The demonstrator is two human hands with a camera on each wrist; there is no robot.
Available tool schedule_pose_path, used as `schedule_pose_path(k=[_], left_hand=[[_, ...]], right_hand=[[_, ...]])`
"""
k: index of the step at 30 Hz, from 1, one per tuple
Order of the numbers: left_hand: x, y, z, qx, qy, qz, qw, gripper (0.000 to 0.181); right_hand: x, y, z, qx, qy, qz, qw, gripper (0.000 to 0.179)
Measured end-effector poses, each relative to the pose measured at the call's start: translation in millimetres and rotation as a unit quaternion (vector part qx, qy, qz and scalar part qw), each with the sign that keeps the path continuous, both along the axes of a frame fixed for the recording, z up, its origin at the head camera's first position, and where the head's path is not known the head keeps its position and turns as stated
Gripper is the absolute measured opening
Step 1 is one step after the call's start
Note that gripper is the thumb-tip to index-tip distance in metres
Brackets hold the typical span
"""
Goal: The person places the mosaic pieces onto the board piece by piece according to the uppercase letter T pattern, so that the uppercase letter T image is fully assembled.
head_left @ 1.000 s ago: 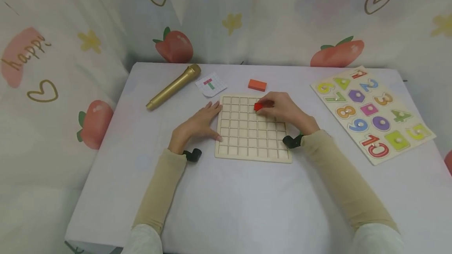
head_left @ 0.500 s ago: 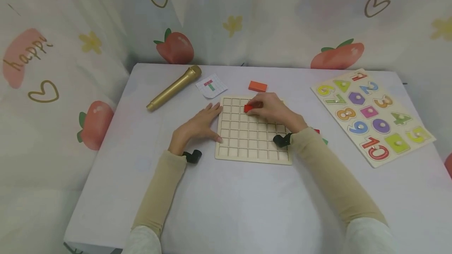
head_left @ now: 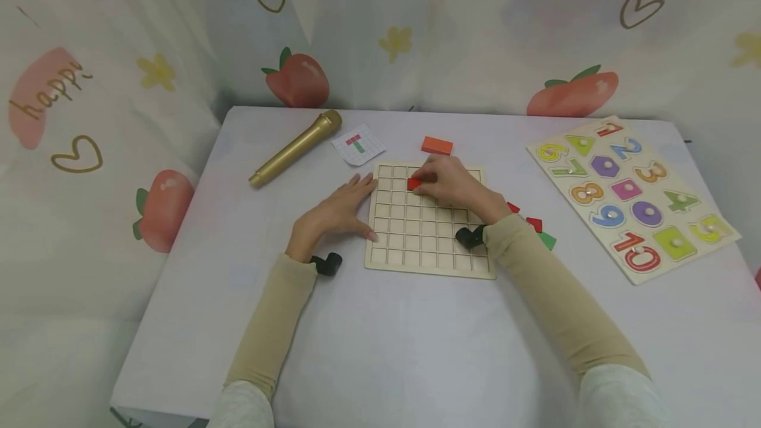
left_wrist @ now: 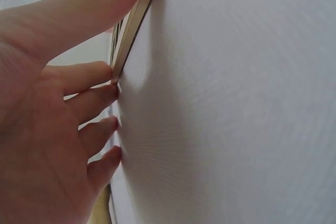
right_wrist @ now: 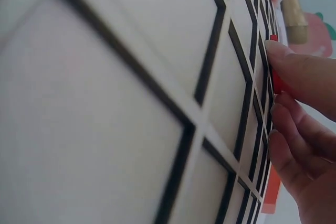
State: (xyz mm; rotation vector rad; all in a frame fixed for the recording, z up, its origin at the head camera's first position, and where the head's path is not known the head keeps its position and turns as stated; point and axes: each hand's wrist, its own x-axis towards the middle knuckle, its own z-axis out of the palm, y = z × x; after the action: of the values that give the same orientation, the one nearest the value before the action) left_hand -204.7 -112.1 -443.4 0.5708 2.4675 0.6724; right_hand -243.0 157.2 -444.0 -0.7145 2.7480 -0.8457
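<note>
A pale wooden grid board [head_left: 404,243] lies on the white table. Between thumb and fingers my right hand [head_left: 454,182] pinches a small red square tile [head_left: 413,184] over the second row from the far edge; the right wrist view shows the red tile [right_wrist: 276,80] at the board's surface. My left hand [head_left: 335,209] rests at the board's left edge with spread fingers. In the left wrist view, the thumb lies on the board's rim [left_wrist: 134,27] and the fingertips touch the tabletop beside it.
Behind the board are an orange block [head_left: 436,145], a pattern card [head_left: 359,144] and a gold microphone [head_left: 297,148]. Red tiles [head_left: 534,224] and a green tile [head_left: 547,240] lie by my right forearm. A number puzzle board [head_left: 633,200] lies at the right.
My right hand has moved left across the board with the red tile, then slowed. Red and green tiles have come into sight beside the right forearm. The left hand stays put.
</note>
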Motion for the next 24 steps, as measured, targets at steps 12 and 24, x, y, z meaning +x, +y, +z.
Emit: schedule_pose_path(k=[12,24], left_hand=[[0.2,1.4,1.2,0.000,0.004,0.001,1.0000,0.119],[0.3,2.1,-1.3,-0.007,0.012,-0.006,0.9999,0.119]], right_hand=[[2.4,2.3,0.2,-0.010,-0.001,0.000,1.0000,0.034],[20.0,22.7,6.7,-0.018,0.010,-0.033,0.9993,0.032]])
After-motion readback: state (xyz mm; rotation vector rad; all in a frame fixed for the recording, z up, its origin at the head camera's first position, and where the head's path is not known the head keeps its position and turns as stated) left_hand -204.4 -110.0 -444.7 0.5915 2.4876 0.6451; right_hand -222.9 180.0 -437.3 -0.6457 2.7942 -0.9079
